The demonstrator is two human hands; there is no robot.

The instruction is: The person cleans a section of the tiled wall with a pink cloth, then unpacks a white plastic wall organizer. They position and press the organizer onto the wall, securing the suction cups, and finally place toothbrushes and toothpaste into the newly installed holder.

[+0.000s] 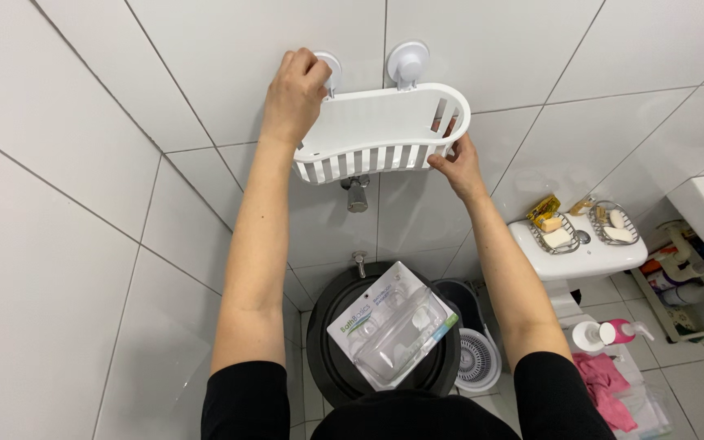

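Note:
A white slotted plastic shelf basket (372, 129) hangs against the tiled wall on two round white suction cups, the right cup (408, 60) in plain sight. My left hand (293, 91) is raised and covers the left suction cup (332, 65), fingers pressed around it. My right hand (456, 165) grips the basket's lower right end from underneath, fingers reaching up through the slots. The basket looks empty.
Below, a clear plastic package with a card insert (397, 330) lies on a black round bin (344, 371). A metal tap (357, 194) juts from the wall. A toilet tank (580, 253) at right carries two wire soap dishes; a mop bucket (474, 350), bottles and pink cloth (605, 383) sit on the floor.

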